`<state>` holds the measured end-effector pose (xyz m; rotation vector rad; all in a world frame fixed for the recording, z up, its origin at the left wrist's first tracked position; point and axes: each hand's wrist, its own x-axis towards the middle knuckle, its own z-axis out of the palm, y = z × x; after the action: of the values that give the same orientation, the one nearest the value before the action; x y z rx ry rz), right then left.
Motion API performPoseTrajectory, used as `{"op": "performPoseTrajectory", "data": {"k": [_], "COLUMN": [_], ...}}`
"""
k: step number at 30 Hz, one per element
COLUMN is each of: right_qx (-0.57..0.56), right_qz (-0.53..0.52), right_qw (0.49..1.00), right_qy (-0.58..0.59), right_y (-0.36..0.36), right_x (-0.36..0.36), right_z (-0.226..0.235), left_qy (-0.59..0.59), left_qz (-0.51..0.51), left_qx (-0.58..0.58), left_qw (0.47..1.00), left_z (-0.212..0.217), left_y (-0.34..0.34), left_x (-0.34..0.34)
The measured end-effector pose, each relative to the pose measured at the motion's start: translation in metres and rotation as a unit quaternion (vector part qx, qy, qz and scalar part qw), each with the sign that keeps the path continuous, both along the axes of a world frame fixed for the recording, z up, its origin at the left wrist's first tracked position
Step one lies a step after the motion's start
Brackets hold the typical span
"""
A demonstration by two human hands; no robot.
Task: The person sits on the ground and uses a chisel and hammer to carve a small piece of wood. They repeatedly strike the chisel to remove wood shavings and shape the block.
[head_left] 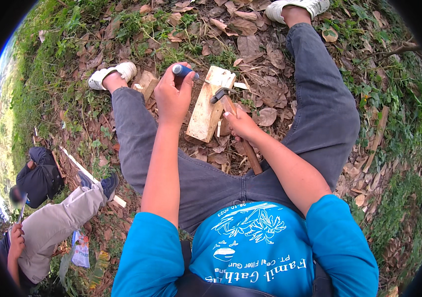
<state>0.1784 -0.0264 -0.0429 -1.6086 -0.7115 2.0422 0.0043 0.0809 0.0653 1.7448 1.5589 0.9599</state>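
The right hand [240, 123] is closed around the upper part of a hammer [235, 126] handle, which runs from the lap up and left to the head, and that head rests on the right edge of a pale wood block [206, 111]. Just beyond, the left hand [173, 96] is wrapped tight around a blue-handled chisel [185, 72], which points right toward the block's far end. The block lies on dry leaves [265, 89] between the legs, its long axis running away from the body, nearer the right hand.
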Motion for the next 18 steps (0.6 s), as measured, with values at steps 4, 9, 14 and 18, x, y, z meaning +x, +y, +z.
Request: {"op": "performPoseTrajectory", "data": {"k": [4,9,14,18], "right_qx": [-0.003,0.0,0.009,0.073], "right_qz": [0.002,0.008,0.0,-0.014], "right_qw": [1.0,1.0,1.0,0.991], "right_qy": [0.004,-0.006,-0.013,-0.109], "right_y": [0.0,-0.001,0.0,0.001], "right_x": [0.0,0.0,0.0,0.014], "right_z": [0.001,0.004,0.008,0.034], "left_qy": [-0.003,-0.035,-0.033,-0.01], "left_qz": [0.004,0.014,0.002,-0.021], "left_qx": [0.004,-0.001,0.043,0.066], "left_qw": [1.0,0.999,0.999,0.998], "left_z": [-0.004,-0.011,-0.019,-0.018], "left_y": [0.001,-0.001,-0.01,-0.016], "left_x": [-0.001,0.002,0.009,0.007]}}
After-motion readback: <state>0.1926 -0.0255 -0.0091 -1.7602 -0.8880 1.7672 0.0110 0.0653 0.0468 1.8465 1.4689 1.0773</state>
